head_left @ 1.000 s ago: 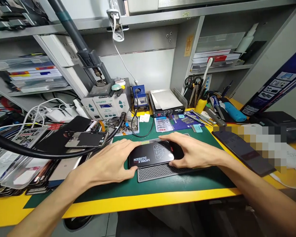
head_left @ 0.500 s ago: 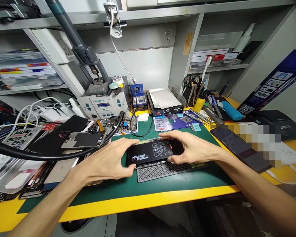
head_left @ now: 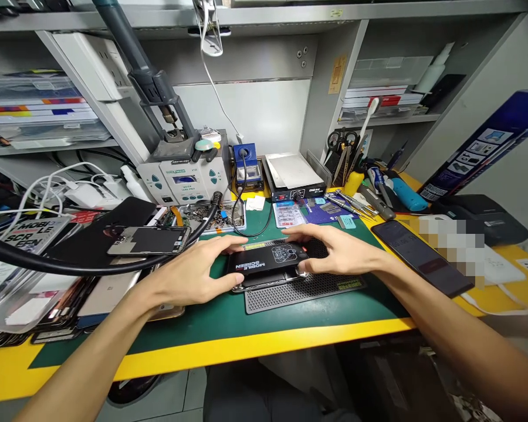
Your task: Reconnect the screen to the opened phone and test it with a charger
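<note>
A black phone screen, its cover printed "MOBILE SCREEN" in white, lies between my two hands over a grey perforated mat. It slants, its near edge raised over a dark phone frame, with a gap along that side. My left hand grips the left end, thumb at the near corner and fingers at the far edge. Around the right end closes my right hand, thumb near and fingers far. Its palm covers part of the mat.
Stacked phone parts and a thick black hose crowd the left. Behind stand a soldering station and a parts tray. A dark phone lies right, near several tools.
The screen's near edge has risen, widening the gap above the phone frame. My hands stay on both ends; the camera view has shifted slightly.
</note>
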A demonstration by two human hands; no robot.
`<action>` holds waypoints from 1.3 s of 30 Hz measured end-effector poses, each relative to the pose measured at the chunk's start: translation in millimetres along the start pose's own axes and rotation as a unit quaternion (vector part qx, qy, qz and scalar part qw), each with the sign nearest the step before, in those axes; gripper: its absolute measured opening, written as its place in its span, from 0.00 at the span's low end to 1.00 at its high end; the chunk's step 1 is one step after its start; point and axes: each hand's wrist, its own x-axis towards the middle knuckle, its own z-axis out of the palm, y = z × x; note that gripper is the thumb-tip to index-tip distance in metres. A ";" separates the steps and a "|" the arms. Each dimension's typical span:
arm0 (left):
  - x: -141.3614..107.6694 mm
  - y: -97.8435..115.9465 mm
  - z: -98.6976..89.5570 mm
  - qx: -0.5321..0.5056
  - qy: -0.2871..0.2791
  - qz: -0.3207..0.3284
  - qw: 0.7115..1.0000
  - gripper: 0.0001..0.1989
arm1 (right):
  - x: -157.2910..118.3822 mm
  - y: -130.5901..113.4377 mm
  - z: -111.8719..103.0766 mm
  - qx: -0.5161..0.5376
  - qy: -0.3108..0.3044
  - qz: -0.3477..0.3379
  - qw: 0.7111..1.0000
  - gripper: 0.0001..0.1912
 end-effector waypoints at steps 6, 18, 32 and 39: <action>1.1 -3.8 -0.7 -0.048 -0.004 0.003 0.999 0.32 | 6.3 -0.4 -5.7 0.040 -0.021 -0.006 0.999 0.33; 6.9 -9.9 2.1 -0.151 -0.014 0.001 0.988 0.27 | 10.9 -1.7 -8.4 0.076 -0.030 -0.010 0.997 0.27; 9.5 -13.3 5.2 -0.235 -0.017 -0.020 0.972 0.24 | 9.2 6.3 -4.3 0.115 0.008 -0.033 0.993 0.27; 10.5 -11.0 6.3 -0.241 -0.005 -0.028 0.970 0.22 | -2.1 2.1 -2.8 0.071 0.030 -0.023 0.997 0.29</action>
